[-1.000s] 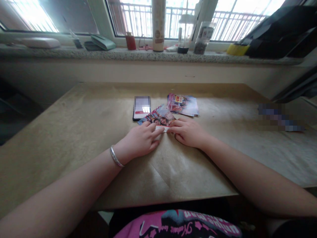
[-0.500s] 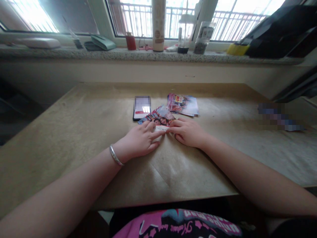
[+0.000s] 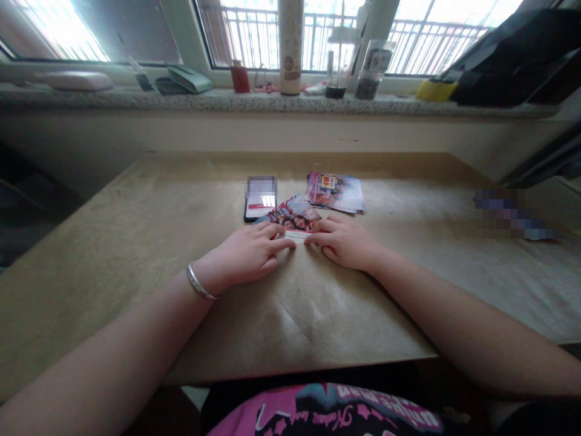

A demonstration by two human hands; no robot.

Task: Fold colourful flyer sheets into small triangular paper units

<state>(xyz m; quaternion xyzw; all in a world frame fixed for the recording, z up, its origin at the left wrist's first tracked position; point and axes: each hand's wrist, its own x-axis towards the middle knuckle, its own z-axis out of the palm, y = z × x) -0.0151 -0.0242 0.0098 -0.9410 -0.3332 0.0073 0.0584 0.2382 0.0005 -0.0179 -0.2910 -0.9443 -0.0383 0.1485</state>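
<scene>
A colourful printed leaflet [image 3: 297, 213] lies on the table in front of me, with people pictured on it and a pale strip along its near edge. My left hand [image 3: 252, 251], with a silver bangle at the wrist, holds the leaflet's near left part between fingers and thumb. At the near right corner, my right hand [image 3: 347, 242] pinches the same strip, its other fingers curled under. A gap separates the two hands along that edge. Just behind the leaflet, a stack of similar printed leaflets [image 3: 340, 192] rests to the right and a phone [image 3: 260, 209] to the left.
The table [image 3: 136, 254] has a brownish covering. A blurred-out flat item [image 3: 512, 215] is at its right side. Along the granite windowsill [image 3: 254, 104] stand a red bottle [image 3: 239, 77], a tall cylinder [image 3: 290, 60], clear cups [image 3: 373, 72] and a green case [image 3: 188, 79].
My left hand has slid left along the leaflet's near edge, away from my right hand, uncovering more of the pale strip. The right hand has hardly moved.
</scene>
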